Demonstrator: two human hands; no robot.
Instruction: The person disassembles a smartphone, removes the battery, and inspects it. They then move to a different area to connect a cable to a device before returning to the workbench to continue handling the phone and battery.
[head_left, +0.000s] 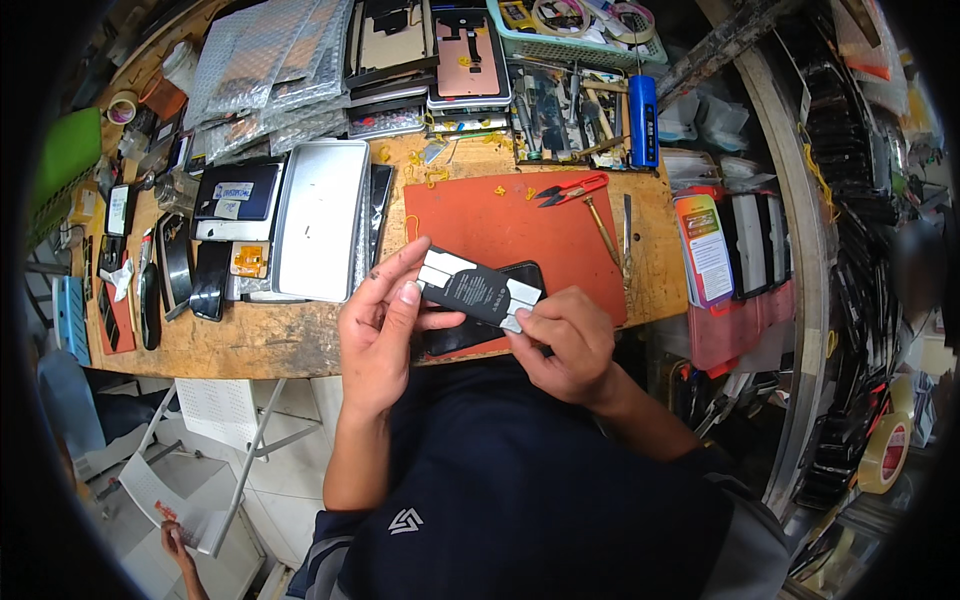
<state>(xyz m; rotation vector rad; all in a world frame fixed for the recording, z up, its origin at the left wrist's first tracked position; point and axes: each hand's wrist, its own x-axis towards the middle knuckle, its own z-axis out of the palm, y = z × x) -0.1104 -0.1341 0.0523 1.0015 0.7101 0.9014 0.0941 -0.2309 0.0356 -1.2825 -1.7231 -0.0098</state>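
Navy cloth fills the lower middle of the frame: our shirt, with a pale angular emblem on it. Our left forearm rises nearly upright; our right forearm slants in from the lower right. Our left hand is half turned up, its thumb pressed on the left end of a black battery, its fingers stretched around and beneath. Our right hand bends inward, thumb and forefinger pinching a white tab at the other end, the remaining fingers curled. We hold the battery at the frame's centre, left end higher, over a dark phone on a red mat. Its face carries pale print, too small for us to read. Farther up, on the mat's upper right, we see red snips and a brass screwdriver. At right, a colourful box bears a white panel of small print. At left, written labels are stuck to a dark tablet, beside a shallow white tray. Light markings show on a blue tool at upper right.
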